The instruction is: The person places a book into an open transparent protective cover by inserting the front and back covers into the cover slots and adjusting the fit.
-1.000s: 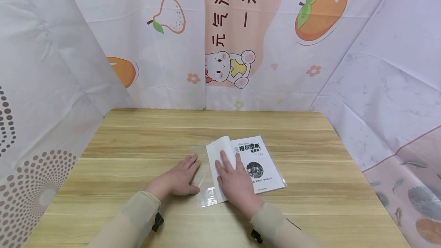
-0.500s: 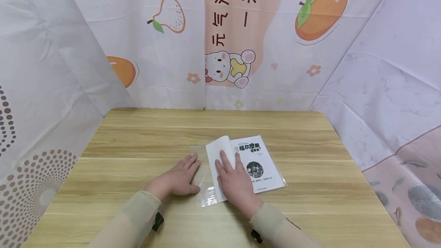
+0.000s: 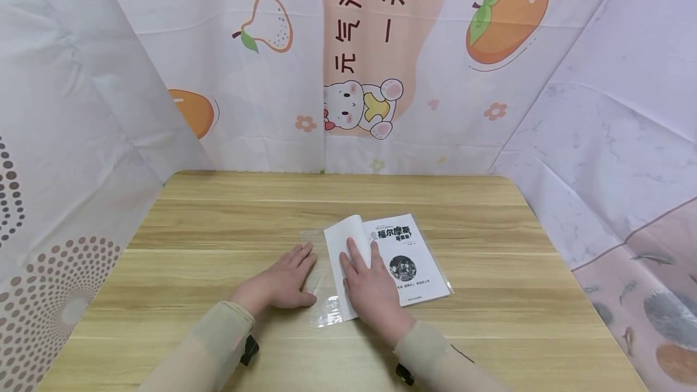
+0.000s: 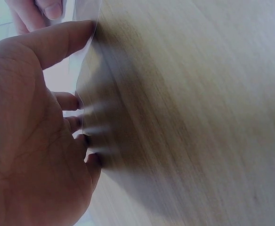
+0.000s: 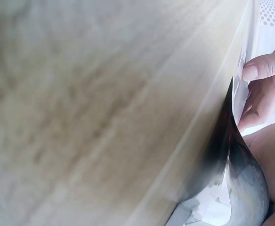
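Observation:
A book (image 3: pixel 416 259) lies on the wooden table, its white title page with dark lettering and a round dark picture facing up. Its front cover is folded over to the left, showing a white inner side (image 3: pixel 336 244). Clear plastic film (image 3: pixel 322 271) sticks out past the cover's left edge. My right hand (image 3: pixel 373 292) lies spread on the folded cover, fingers pointing away from me. My left hand (image 3: pixel 283 278) rests at the film's left edge, and in the left wrist view its thumb and fingertips touch that edge. The right wrist view shows the cover's outer side (image 5: pixel 248 188) bowed near the fold.
The wooden table (image 3: pixel 207 222) extends on all sides of the book. Printed cloth (image 3: pixel 256 107) hangs behind it, with more cloth (image 3: pixel 588 138) at the right side. A black strap piece (image 3: pixel 249 349) shows at the left wrist, another (image 3: pixel 405 374) at the right.

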`<state>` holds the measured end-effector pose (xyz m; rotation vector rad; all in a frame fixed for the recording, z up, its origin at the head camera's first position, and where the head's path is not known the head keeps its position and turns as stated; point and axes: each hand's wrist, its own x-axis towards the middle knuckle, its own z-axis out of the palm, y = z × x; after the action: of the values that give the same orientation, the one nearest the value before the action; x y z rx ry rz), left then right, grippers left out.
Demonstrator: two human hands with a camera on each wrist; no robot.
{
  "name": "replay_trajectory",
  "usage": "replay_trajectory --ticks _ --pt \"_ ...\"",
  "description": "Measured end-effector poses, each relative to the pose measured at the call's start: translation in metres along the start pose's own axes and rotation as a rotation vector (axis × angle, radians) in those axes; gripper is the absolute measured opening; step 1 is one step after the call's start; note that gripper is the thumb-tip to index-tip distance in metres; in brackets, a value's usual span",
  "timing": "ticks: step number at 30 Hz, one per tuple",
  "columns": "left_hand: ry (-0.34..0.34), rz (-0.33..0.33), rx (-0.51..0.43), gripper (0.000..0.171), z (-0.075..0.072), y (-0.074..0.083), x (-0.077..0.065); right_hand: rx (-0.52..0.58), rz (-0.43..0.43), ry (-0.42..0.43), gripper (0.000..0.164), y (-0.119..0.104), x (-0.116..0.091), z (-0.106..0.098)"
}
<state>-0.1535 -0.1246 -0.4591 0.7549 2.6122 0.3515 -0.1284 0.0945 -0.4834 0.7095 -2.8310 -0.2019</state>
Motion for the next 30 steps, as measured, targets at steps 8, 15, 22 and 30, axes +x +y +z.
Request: replay_trajectory --ticks 8,15,22,30 --pt "-0.002 -0.001 -0.003 0.085 0.0007 0.0001 0.0004 0.034 0.01 0.031 0.05 -0.0014 -0.0011 0.0006" --pt "-0.015 0.0 0.0 0.086 0.0007 -0.0003 0.0009 0.009 0.006 0.022 0.051 -0.0018 -0.0009 0.001" --pt "-0.014 -0.009 -0.01 0.084 -0.0009 0.0013 0.0002 -0.003 0.007 -0.018 0.051 -0.0035 -0.0001 -0.0008" --pt "-0.013 -0.005 -0.011 0.084 -0.0023 0.0025 -0.0005 -0.014 0.007 -0.027 0.05 -0.0045 -0.0002 -0.0018"
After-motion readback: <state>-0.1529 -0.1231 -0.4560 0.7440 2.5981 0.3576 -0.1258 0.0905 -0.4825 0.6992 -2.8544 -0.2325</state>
